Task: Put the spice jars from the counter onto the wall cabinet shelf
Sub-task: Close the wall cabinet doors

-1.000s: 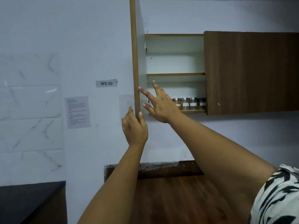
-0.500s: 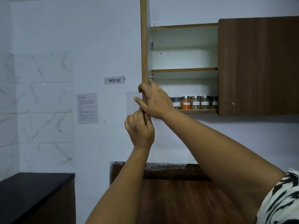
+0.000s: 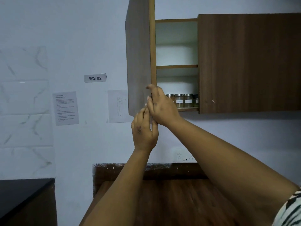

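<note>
**Both hands on the open cabinet door, jars on the bottom shelf**

From the left edge of my view I see a black counter (image 3: 19, 194) in the lower corner, then marble wall tiles (image 3: 24, 98) above it. Next come a printed sheet (image 3: 66, 108), a "WS 02" label (image 3: 95, 78) and a paper with a figure drawing (image 3: 118, 106), all stuck to the wall.

The open cabinet door (image 3: 138, 62) stands nearly edge-on to me. My left hand (image 3: 144, 131) reaches up at its bottom corner, fingers straight along the door edge. My right hand (image 3: 160, 106) sits just above and touching it, fingers curled round the door edge, grasping it.

Behind the right hand, the spice jars (image 3: 184, 100) stand in a row at the front edge of the bottom shelf (image 3: 188, 109) of the wall cabinet (image 3: 176, 43); I count 4 lids, and the leftmost jar is partly hidden. The shelf above (image 3: 176, 66) is bare wood. The closed door (image 3: 249, 62) covers the cabinet's right half. Below sit a wall socket (image 3: 184, 157) and a brown wooden counter (image 3: 171, 201)
</note>
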`<state>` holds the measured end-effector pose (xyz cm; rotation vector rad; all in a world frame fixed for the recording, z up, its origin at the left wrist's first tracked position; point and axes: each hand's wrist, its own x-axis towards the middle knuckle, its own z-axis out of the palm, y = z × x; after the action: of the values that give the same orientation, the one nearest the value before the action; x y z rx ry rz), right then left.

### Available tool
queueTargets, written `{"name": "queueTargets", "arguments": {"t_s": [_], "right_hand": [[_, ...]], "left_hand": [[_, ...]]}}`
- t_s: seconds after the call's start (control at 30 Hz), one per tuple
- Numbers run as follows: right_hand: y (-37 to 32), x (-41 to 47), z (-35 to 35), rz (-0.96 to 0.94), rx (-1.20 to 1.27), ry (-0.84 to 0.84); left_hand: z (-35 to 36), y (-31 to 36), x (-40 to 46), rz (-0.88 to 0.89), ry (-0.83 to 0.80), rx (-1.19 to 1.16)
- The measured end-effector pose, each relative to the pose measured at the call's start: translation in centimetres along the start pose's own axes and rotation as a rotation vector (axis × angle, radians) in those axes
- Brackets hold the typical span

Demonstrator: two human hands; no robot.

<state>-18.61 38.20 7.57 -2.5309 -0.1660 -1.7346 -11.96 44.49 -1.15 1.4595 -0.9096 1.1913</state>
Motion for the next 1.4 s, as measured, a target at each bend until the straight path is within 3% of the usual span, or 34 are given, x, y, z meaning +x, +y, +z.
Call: {"name": "queueTargets", "arguments": {"t_s": [0.27, 0.47, 0.67, 0.9, 1.17, 1.4], "right_hand": [[6.2, -1.0, -2.2, -0.012, -0.170, 0.011], [12.2, -2.0, -2.4, 0.024, -0.123, 0.078], [19.6, -2.0, -2.4, 0.166, -0.118, 0.013], [27.3, -1.4, 0.9, 0.295, -0.114, 0.060], [34.5, -1.3, 4.5, 0.283, -0.294, 0.179], [38.6, -0.1, 8.0, 0.294, -0.474, 0.112]], "left_hand": [[4.9, 0.8, 0.6, 0.111, -0.074, -0.021], [10.7, 1.4, 0.5, 0.143, -0.072, -0.080], [17.8, 1.2, 1.5, 0.237, -0.096, -0.036], [27.2, 0.0, 2.5, 0.347, -0.138, 0.024], [34.4, -3.4, 3.1, 0.452, -0.156, 0.122], [39.0, -5.9, 3.4, 0.429, -0.234, 0.219]]}}
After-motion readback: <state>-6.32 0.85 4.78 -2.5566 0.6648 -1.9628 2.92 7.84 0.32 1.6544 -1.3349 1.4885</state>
